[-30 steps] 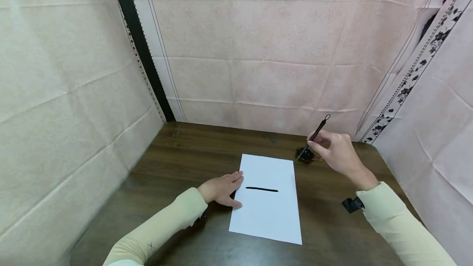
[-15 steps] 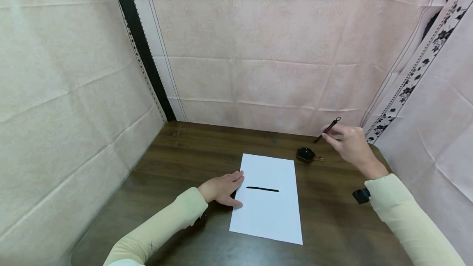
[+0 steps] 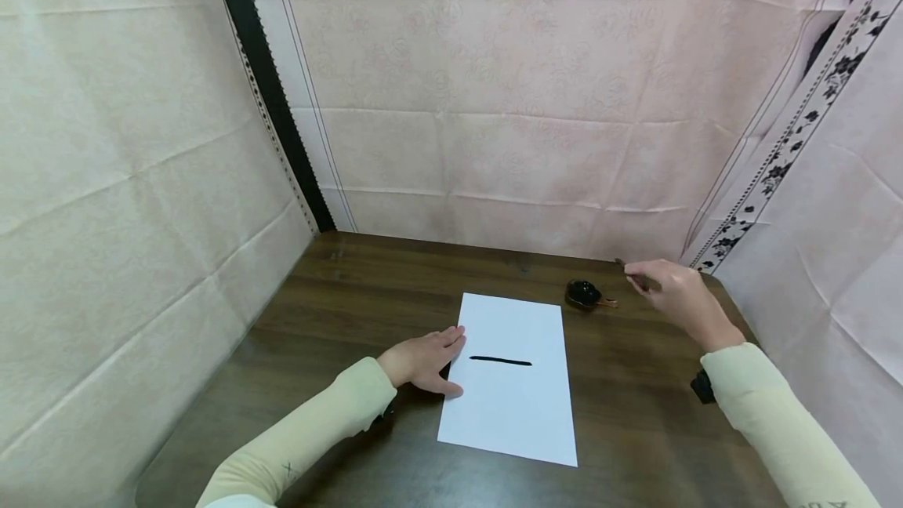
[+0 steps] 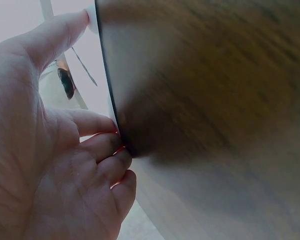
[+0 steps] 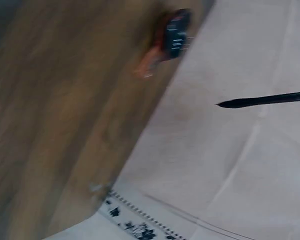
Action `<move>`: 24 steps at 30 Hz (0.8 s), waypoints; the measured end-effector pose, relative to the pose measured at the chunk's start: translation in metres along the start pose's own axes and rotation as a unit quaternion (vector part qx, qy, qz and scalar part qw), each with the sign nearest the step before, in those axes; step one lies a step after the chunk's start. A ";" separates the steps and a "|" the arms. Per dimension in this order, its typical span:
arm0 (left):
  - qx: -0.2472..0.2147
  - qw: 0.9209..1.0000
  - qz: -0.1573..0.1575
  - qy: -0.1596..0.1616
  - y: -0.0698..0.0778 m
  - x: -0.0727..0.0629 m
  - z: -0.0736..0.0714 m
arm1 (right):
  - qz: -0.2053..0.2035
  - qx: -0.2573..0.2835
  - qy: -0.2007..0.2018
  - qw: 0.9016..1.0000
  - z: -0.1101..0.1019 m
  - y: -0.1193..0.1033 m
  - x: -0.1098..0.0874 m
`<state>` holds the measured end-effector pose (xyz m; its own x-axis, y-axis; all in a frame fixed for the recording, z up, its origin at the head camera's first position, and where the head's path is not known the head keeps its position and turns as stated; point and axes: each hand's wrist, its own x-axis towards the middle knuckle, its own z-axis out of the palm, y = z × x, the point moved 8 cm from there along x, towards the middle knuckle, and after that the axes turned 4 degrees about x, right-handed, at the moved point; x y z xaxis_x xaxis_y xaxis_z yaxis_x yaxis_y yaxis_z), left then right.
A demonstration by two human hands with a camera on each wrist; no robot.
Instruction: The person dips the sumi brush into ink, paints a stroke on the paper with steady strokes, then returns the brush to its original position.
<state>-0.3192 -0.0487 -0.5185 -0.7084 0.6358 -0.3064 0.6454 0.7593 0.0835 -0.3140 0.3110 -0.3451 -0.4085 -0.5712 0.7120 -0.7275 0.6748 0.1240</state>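
My left hand rests with its fingers fairly straight on the left edge of a white sheet of paper. One black brush stroke crosses the sheet. In the left wrist view, the left hand touches the paper's edge with thumb and fingertips. My right hand, at the back right of the table, pinches a writing brush. Its dark, pointed tip shows in the right wrist view, but the head view hides most of it. Left of that hand stands a small dish of black ink, apart from the brush.
The dark wooden table ends at a pale cloth hanging behind it. Cloth also hangs at both sides, with a floral border on the right. The ink dish's short brown handle points right.
My right hand has carried the brush from over the ink dish to the right. The brush has turned, its upper end swinging out of sight. The left hand and paper have stayed put.
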 end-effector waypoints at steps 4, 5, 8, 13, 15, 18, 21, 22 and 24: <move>0.004 1.000 -0.004 -0.003 -0.001 0.000 0.001 | -0.040 -0.001 -0.026 0.999 0.013 -0.006 -0.019; 0.004 1.000 -0.005 -0.003 -0.001 0.000 0.001 | -0.051 -0.004 -0.032 0.998 0.017 -0.008 -0.023; 0.002 1.000 -0.004 -0.003 -0.001 0.000 0.002 | -0.087 -0.012 -0.042 0.995 0.026 -0.016 -0.034; 0.000 1.000 -0.007 -0.001 -0.002 0.000 0.003 | -0.120 -0.004 -0.042 0.992 0.039 -0.023 -0.046; 0.000 1.000 -0.008 -0.002 -0.001 0.000 0.003 | -0.121 0.000 -0.048 0.991 0.044 -0.024 -0.049; 0.001 1.000 -0.009 -0.002 0.000 -0.001 0.002 | -0.113 -0.003 -0.070 0.991 0.050 -0.025 -0.055; 0.001 1.000 -0.008 0.000 0.001 -0.001 0.000 | -0.104 -0.015 -0.099 0.990 0.057 -0.024 -0.062; 0.002 1.000 -0.007 0.000 0.001 -0.001 0.000 | -0.102 -0.019 -0.108 0.989 0.059 -0.024 -0.064; 0.004 1.000 -0.006 0.001 0.001 -0.001 -0.001 | -0.105 -0.032 -0.124 0.986 0.064 -0.024 -0.067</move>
<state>-0.3179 -0.0480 -0.5175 -0.7175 0.6265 -0.3046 0.6383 0.7663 0.0726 -0.3046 0.3034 -0.4403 -0.3813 -0.7926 0.4759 -0.7769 0.5537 0.2997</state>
